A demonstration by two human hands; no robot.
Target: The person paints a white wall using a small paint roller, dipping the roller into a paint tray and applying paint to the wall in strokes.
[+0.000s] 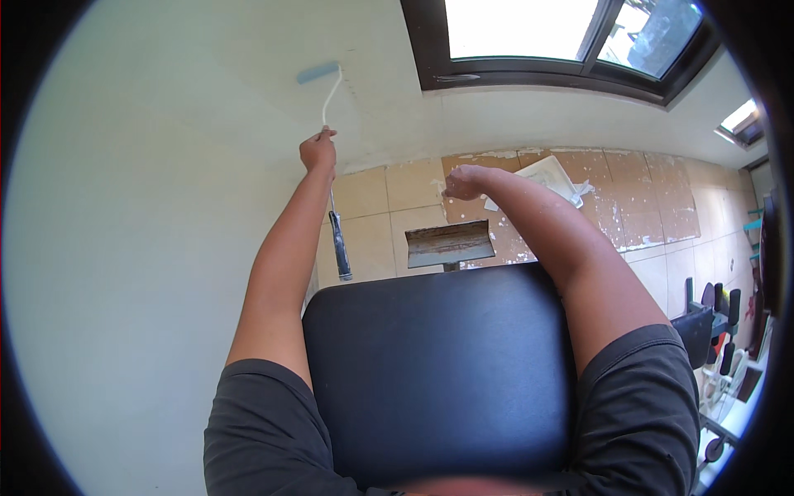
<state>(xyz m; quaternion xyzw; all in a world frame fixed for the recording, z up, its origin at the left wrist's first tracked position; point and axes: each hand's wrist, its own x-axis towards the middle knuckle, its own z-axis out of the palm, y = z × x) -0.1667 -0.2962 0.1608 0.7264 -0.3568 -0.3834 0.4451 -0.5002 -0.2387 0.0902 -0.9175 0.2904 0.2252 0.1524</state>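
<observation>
Head view: left hand [318, 153] grips paint roller [318, 73] (on wall [149, 207]); right hand [463, 182] fisted, holding nothing.

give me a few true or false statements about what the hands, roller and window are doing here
1. The left hand holds a paint roller against the pale wall. True.
2. The right hand holds a brush. False: it is closed and hangs free over the tiled floor, holding nothing that shows.
3. A black padded seat lies below the arms. True.
4. The window has a white frame. False: the frame is dark.
5. The roller sleeve is red. False: it is light blue.
</observation>
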